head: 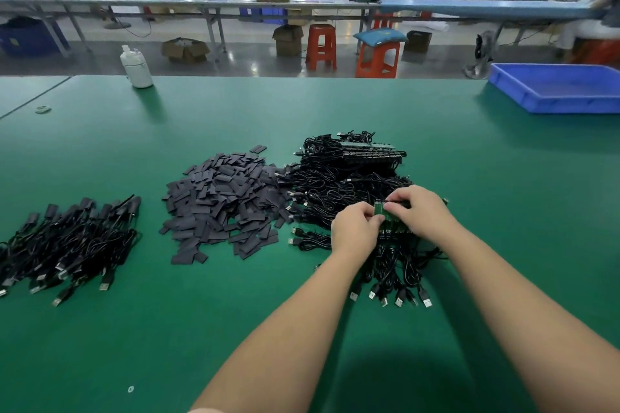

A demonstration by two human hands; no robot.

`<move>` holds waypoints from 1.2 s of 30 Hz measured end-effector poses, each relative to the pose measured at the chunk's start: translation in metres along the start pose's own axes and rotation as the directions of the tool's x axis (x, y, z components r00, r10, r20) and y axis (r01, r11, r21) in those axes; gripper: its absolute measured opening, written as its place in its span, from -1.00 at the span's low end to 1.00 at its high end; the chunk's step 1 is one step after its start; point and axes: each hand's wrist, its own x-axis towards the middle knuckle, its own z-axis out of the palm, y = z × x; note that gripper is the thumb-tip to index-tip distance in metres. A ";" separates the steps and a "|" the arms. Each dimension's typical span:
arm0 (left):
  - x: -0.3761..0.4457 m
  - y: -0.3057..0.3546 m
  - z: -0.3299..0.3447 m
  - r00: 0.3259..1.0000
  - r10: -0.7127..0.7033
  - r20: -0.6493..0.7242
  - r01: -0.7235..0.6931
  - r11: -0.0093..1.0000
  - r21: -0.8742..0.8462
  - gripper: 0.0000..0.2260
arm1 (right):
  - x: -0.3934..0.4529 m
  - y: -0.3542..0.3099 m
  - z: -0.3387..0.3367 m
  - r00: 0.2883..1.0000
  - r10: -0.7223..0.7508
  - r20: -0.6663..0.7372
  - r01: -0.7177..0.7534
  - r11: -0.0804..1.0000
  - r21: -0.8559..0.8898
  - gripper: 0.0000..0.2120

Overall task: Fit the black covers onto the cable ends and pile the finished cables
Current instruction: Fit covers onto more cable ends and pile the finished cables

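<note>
A heap of flat black covers (223, 203) lies mid-table. Right of it sprawls a tangle of black cables (342, 184) with USB plugs and small green circuit boards at their ends. At the left lies a pile of finished cables (70, 241) with black covers on their ends. Over the near side of the tangle, my left hand (354, 228) and my right hand (419, 211) both pinch a small green board (382, 209) on a cable end, thumbs and fingertips meeting on it. Several USB plugs (399, 297) fan out below my hands.
The green table (302, 329) stretches around. A white bottle (136, 67) stands at the far left edge, a blue tray (557, 87) at the far right. Orange stools, boxes and other benches with people fill the background.
</note>
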 end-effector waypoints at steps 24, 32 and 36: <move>-0.022 -0.016 -0.100 0.994 0.106 0.026 -0.097 0.969 -0.229 -0.86 | -0.041 -0.069 0.034 0.985 -0.060 0.164 -0.061 0.761 0.646 -0.58; -0.027 -0.072 -0.134 0.996 0.003 0.092 0.022 0.965 -0.263 -0.71 | -0.057 -0.098 0.106 0.966 -0.069 0.251 -0.165 0.582 0.796 -0.76; -0.027 -0.104 -0.136 0.995 -0.058 0.079 0.065 0.994 -0.087 -0.74 | -0.056 -0.094 0.129 0.942 -0.040 0.335 -0.260 0.545 0.797 -0.78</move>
